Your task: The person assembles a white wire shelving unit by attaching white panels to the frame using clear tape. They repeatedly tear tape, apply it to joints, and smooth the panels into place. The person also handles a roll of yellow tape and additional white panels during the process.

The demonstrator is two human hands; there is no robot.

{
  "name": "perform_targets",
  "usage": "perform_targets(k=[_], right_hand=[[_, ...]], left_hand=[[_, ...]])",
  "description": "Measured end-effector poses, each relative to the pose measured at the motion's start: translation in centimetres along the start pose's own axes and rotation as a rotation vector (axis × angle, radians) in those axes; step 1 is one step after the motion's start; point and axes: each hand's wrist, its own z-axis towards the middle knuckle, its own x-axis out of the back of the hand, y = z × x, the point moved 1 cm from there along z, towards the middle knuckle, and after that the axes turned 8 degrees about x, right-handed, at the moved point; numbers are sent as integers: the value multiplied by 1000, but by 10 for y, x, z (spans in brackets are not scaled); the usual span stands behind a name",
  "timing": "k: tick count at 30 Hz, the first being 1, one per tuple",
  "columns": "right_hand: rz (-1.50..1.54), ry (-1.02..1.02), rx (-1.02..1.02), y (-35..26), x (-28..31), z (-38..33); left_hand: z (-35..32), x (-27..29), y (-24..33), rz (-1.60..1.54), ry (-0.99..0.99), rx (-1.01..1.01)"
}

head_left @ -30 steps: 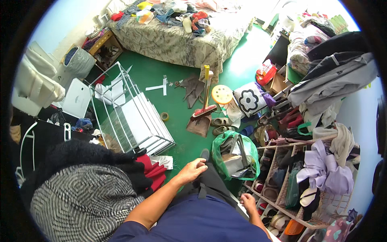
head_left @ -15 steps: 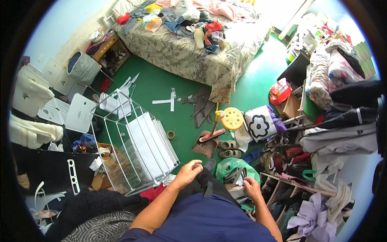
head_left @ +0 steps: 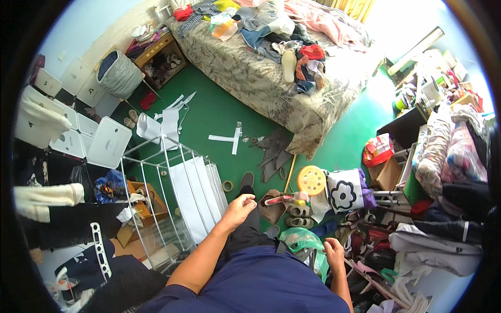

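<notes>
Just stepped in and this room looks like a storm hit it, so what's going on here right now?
A person in a dark blue top stands on the green floor of a cluttered bedroom. Both hands are empty. The left hand hangs loosely curled beside a white wire-frame rack holding white panels; I cannot tell whether it touches. The right hand is low, next to a green plastic bag. Clothes are heaped on the bed, and shoes and a yellow round stool lie on the floor.

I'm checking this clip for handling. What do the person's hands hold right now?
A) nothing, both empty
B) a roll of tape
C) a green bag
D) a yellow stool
A: the left hand hangs empty over the green floor, and the right hand is empty beside the green bag.
</notes>
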Motion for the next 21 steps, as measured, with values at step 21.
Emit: perform_targets(k=[21], right_hand=[[-353,-4,223,-356,-127,382]], left_hand=[[229,288,211,174,242,-193]])
